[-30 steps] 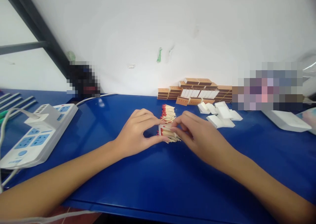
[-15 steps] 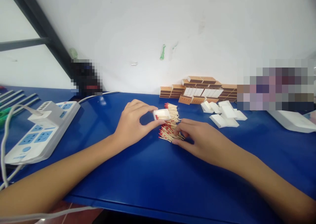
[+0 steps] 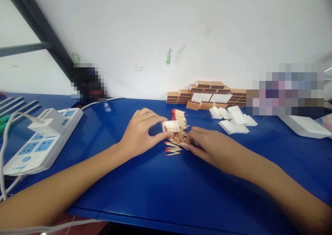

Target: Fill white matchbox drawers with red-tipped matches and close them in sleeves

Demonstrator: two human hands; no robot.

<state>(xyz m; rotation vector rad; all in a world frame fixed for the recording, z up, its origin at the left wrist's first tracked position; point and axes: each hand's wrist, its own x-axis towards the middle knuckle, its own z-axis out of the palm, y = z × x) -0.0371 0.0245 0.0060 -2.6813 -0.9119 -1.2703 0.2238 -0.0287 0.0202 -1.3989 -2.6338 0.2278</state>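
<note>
One tray [image 3: 171, 124] in left grip [image 3: 141, 133], dozens of matches [image 3: 179, 116].

Indoor spot, a makeshift bench-type workplace; home or small workshop, cannot tell which. Blue tabletop [image 3: 155, 186] set against a plain white wall [image 3: 124, 27], wall scuffed, with a green scrap [image 3: 168, 56] on it. Dark frame [image 3: 43, 31] slants at left. Power strip [image 3: 44, 144] with a charger plugged in. Reddish floor [image 3: 85, 229] below the edge. Matchboxes [image 3: 207, 90] stacked by the wall, loose matches [image 3: 178, 115] nearer.
</note>
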